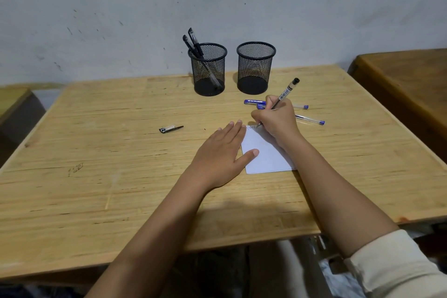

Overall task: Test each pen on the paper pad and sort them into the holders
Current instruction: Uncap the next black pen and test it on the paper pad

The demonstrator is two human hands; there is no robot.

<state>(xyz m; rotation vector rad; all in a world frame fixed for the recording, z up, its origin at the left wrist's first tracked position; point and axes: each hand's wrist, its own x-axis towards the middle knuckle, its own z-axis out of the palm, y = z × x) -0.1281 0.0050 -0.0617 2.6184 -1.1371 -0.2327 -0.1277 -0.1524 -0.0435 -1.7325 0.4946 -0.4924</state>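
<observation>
Light wooden table [96, 164] viewed from above. Left hand [221, 155] laid flat, fingers straight and close together, thumb pressed on left edge of small white paper pad [266, 156]. Right hand [275, 120] rested on pad's far part, fingers clamped round clear-barrelled pen with black end [286, 92], tip set at pad's top edge. Small black-and-clear pen cap [171, 128] seen left of hands. Blue-capped pen [254, 102] and clear pen with blue end [310, 119] laid just beyond right hand. Farther back, left black mesh holder [209, 69] loaded with two black pens [193, 43]; right black mesh holder [256, 68] placed just beside it
</observation>
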